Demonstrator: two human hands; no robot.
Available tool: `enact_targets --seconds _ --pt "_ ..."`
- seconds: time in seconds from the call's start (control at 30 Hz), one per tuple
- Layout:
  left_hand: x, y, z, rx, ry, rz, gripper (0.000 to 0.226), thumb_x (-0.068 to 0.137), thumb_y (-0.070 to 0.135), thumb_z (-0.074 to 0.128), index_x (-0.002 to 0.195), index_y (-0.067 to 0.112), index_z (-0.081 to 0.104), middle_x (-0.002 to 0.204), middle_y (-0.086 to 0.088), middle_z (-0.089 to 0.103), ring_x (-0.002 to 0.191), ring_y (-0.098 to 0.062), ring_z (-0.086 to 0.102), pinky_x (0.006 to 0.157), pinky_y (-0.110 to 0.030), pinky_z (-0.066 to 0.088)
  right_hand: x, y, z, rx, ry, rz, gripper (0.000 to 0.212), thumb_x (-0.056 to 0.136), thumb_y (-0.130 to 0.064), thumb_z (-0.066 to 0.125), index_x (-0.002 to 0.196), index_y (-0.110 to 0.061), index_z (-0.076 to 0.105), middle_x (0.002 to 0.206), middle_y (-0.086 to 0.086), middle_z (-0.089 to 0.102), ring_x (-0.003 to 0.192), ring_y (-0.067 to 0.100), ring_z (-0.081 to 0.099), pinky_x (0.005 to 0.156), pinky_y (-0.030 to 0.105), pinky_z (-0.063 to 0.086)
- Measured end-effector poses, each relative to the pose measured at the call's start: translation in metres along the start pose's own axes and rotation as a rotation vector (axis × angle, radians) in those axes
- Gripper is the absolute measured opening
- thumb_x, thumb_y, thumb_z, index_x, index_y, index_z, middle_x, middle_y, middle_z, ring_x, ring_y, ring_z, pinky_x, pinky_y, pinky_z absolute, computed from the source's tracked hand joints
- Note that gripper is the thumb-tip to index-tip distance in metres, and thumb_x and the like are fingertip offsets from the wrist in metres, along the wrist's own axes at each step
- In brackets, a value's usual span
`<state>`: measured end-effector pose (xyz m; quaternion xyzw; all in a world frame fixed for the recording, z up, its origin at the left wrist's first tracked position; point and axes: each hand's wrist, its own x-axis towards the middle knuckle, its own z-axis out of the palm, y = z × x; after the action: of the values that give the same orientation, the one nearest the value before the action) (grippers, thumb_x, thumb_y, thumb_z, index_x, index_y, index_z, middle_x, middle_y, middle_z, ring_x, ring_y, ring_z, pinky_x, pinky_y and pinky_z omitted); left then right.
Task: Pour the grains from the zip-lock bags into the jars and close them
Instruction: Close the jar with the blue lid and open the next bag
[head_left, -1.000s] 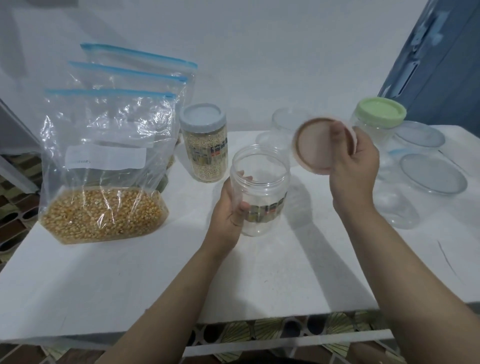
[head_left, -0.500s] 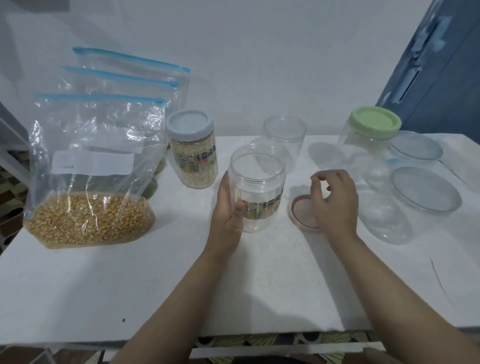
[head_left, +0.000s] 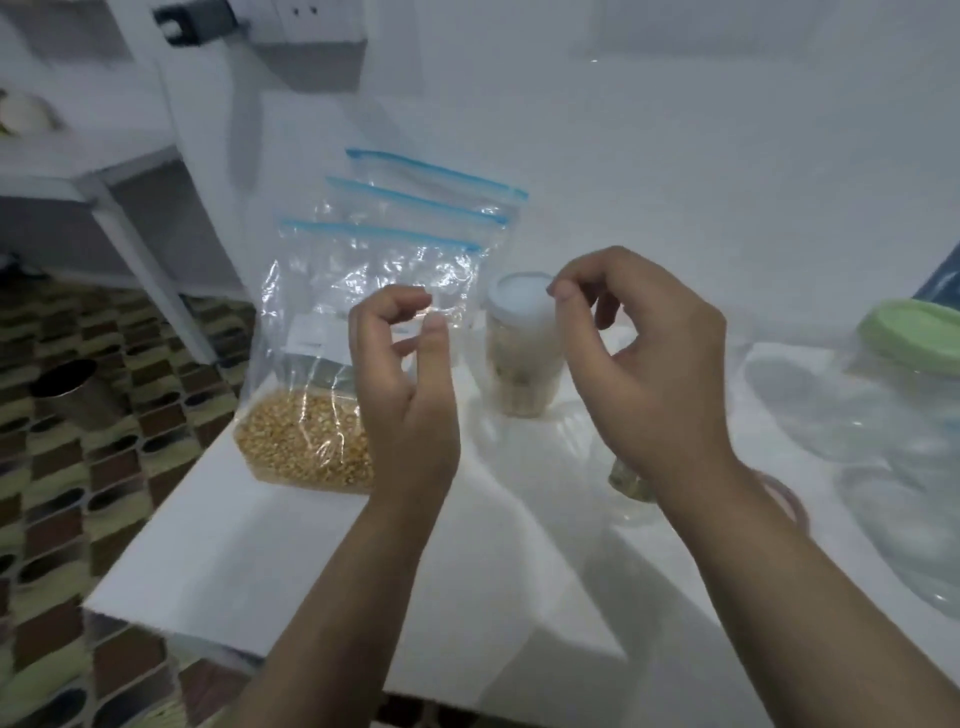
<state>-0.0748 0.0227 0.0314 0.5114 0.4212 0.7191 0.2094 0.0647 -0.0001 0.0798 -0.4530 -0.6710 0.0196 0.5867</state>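
Because the front zip-lock bag (head_left: 332, 364) is thin, crinkly film with corn kernels (head_left: 306, 447) slumped in its bottom, it will likely handle as a soft, bottom-heavy sack — slippery at the sides, stiff only along the blue zip strip (head_left: 379, 236). My judgement is that the strip's two ends are the places to take hold of it for opening, with a palm under the kernels once it tips. It stands at the left of the white table (head_left: 291, 561), two more bags (head_left: 431, 192) upright just behind it.

Both hands hover in front of it, holding nothing: the left hand (head_left: 405, 384) has loosely curled fingers, thumb apart, and the right hand (head_left: 649, 358) likewise, its fingertips near the white lid of the filled jar (head_left: 524, 358).

Much is blurred. The open jar meant for the corn is mostly hidden behind the right wrist — only a smeared clear base (head_left: 631, 480) shows. At the right, a green lid (head_left: 909, 338) and clear containers (head_left: 883, 467) are cut off and smeared; how many, I cannot tell.
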Motion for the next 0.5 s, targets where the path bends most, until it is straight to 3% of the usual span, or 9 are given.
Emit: enact_targets --seconds 0.1,0.2,0.27,0.33,0.4,0.5 --pt "0.043 -0.029 -0.033 0.12 0.083 0.065 0.027 0.09 0.011 0.053 0.103 0.034 0.05 0.11 0.011 0.051 0.112 -0.01 0.05 0.095 -0.032 0.044 0.023 -0.012 0.06 0.066 0.079 0.033 0.009 0.088 -0.01 0.058 0.082 -0.01 0.064 0.075 -0.012 0.06 0.071 0.006 0.052 0.071 0.025 0.045" --pt "0.091 -0.063 -0.059 0.298 0.065 0.031 0.024 0.089 0.011 0.053 0.105 0.029 0.052 0.117 0.013 0.044 0.122 -0.012 0.041 0.098 -0.013 0.033 0.046 -0.01 0.128 0.061 0.143 0.067 0.009 0.087 -0.011 0.057 0.081 -0.011 0.063 0.076 -0.011 0.061 0.073 0.005 0.051 0.073 0.024 0.043" --pt "0.126 -0.09 -0.073 0.412 0.011 -0.005 0.024 0.089 0.012 0.053 0.11 0.024 0.053 0.124 0.009 0.039 0.128 -0.016 0.034 0.104 -0.018 0.031 0.058 0.004 0.173 0.003 0.118 0.096 0.01 0.087 -0.014 0.054 0.083 -0.012 0.063 0.083 -0.007 0.063 0.082 0.011 0.054 0.076 0.023 0.038" --pt "0.16 -0.116 -0.084 0.555 -0.049 -0.086 0.03 0.092 0.017 0.054 0.121 0.021 0.052 0.137 0.001 0.037 0.135 -0.022 0.028 0.111 -0.035 0.028 0.063 0.025 0.212 -0.109 0.071 0.172 0.015 0.088 -0.018 0.051 0.095 -0.014 0.064 0.101 0.0 0.062 0.099 0.024 0.055 0.079 0.023 0.028" --pt "0.186 -0.136 -0.092 0.635 -0.104 -0.209 0.041 0.095 0.022 0.055 0.135 0.018 0.045 0.15 -0.007 0.03 0.141 -0.028 0.024 0.114 -0.041 0.024 0.063 0.044 0.24 -0.25 -0.023 0.358 0.027 0.094 -0.023 0.051 0.119 -0.017 0.058 0.131 0.008 0.049 0.118 0.035 0.046 0.085 0.022 0.022" --pt "0.211 -0.161 -0.105 0.509 -0.24 -0.384 0.06 0.095 0.022 0.057 0.148 0.017 0.029 0.152 -0.011 0.031 0.137 -0.031 0.036 0.113 -0.043 0.034 0.052 0.055 0.259 -0.338 -0.124 0.7 0.047 0.099 -0.029 0.05 0.143 -0.023 0.037 0.155 0.013 0.019 0.13 0.041 0.034 0.105 0.041 0.032"
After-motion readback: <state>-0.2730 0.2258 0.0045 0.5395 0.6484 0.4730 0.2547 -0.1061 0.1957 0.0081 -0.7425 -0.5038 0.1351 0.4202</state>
